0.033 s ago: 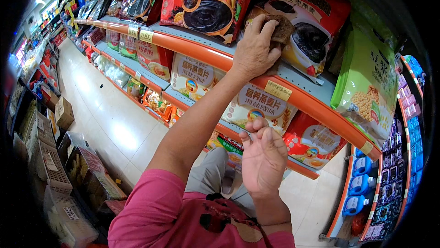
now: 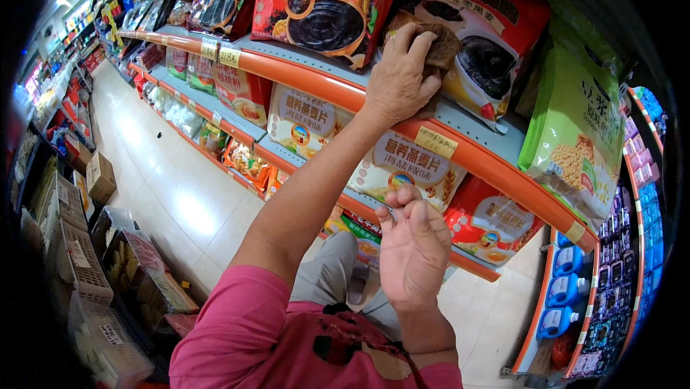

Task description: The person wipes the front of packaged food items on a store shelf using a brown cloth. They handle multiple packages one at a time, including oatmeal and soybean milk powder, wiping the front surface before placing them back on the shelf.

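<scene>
My left hand point(image 2: 402, 76) reaches up to the upper shelf, its fingers closed on a brown cloth point(image 2: 442, 45). The cloth lies against the front of a red bag point(image 2: 489, 37) picturing dark paste in a white cup. Left of the hand stands another red bag point(image 2: 327, 19) showing a bowl of dark paste. Lower down, my right hand point(image 2: 413, 252) hangs in front of the lower shelf, palm up, with loosely curled fingers and nothing visible in it. Behind it is a white oat-flake bag point(image 2: 410, 166).
An orange shelf edge point(image 2: 489, 155) with price labels runs beneath the left hand. To the right a green bag point(image 2: 578, 130) leans over this edge. Blue bottles point(image 2: 564, 288) stand on a rack at lower right. Plastic crates point(image 2: 83, 263) and a carton point(image 2: 100, 177) line the aisle's left.
</scene>
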Tool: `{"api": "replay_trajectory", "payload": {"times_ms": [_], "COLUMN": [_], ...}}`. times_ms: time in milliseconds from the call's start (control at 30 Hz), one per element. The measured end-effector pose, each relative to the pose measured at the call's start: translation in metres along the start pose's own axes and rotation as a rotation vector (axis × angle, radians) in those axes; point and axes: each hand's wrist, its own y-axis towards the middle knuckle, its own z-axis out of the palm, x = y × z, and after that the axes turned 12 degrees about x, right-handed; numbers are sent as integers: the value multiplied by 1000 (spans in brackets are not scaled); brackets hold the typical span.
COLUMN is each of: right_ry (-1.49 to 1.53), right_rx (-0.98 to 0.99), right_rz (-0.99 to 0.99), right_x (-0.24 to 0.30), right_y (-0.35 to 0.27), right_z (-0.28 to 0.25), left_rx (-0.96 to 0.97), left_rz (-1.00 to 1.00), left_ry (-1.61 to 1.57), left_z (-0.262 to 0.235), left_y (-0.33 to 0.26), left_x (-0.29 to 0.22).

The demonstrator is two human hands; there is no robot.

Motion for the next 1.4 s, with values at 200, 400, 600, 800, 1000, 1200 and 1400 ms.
{"api": "replay_trajectory", "payload": {"times_ms": [200, 400, 600, 800, 1000, 1200, 1400], "right_ry": [23, -19, 39, 201, 78, -136, -575], "right_rx": [18, 31, 34, -22, -119, 229, 707], "right_rz": [-1, 8, 8, 89, 136, 127, 251], "right_x": [0, 0, -2, -6, -7, -15, 9], "right_y": [0, -1, 0, 3, 5, 1, -3], "right_z": [-4, -4, -4, -12, -4, -13, 8], "left_rx": [-7, 8, 1, -11, -35, -28, -25], "left_rz": [8, -2, 8, 15, 31, 37, 27], "left_ry": [7, -2, -17, -5, 32, 12, 5], "left_z": [0, -1, -2, 0, 0, -1, 1], "left_y": [0, 0, 0, 0, -1, 0, 1], "left_x": [0, -2, -1, -1, 1, 0, -1]}}
